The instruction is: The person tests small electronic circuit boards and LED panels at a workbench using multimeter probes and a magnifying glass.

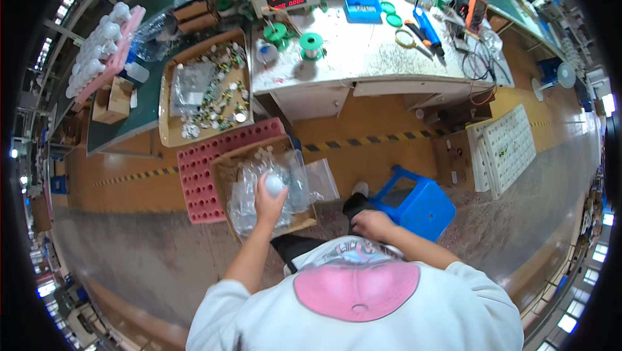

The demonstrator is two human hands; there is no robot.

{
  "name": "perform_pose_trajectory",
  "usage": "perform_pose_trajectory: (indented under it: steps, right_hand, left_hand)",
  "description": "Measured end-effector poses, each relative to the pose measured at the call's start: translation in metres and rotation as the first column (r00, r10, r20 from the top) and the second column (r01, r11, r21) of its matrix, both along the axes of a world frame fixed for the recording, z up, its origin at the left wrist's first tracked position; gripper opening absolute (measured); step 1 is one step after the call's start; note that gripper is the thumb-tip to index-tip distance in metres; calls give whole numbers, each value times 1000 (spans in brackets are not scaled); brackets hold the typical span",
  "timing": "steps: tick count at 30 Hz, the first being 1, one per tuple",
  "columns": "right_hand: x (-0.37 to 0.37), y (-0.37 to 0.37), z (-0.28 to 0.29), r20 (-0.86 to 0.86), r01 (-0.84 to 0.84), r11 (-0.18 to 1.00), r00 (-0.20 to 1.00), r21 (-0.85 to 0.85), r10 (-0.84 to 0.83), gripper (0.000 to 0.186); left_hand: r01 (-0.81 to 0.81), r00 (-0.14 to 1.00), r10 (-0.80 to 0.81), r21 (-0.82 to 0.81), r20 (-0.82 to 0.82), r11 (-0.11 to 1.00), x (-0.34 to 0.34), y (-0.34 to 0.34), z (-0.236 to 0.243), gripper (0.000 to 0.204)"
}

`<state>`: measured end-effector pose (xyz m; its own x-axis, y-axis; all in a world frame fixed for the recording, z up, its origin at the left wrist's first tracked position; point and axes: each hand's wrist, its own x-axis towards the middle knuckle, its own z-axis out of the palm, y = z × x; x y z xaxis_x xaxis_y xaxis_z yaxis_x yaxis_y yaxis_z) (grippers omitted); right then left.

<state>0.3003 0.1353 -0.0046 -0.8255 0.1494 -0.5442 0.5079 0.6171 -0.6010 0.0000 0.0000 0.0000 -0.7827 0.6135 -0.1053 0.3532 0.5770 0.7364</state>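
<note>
My left hand is closed around a white round light bulb, held over an open cardboard box. Clear plastic bags fill much of that box, and a few small pale pieces show at its far side. A flat clear bag hangs out over the box's right edge. Against my dark trouser leg rests my right hand, its fingers loosely curled with nothing visible in them. Its fingertips are partly hidden.
Under the box lies a pink foam tray with holes. A blue plastic stool stands at my right. Ahead are a white workbench, a carton of small parts and a foam tray of bulbs. White perforated panels lean farther right.
</note>
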Motion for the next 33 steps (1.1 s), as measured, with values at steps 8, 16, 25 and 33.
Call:
perform_pose_trajectory:
  steps: [8,16,25,33]
  right_hand:
    - [181,222,-38,339,278,911,862,304,-376,23]
    - [161,276,-73,377,392,900,818,189,-435,21]
    - [151,334,-237,550,-194,963,833,185,62,35]
    - [141,347,-399,391,110,991,911,72,-129,36]
  left_hand:
    - [-79,949,69,-19,-308,997,-49,223,3,74]
    - [-221,836,181,-16,-517,975,-128,304,-55,70]
    - [-348,724,310,63,-616,936,-121,314,-68,59]
    - [-536,780,572,201,-253,820,-138,300,-77,64]
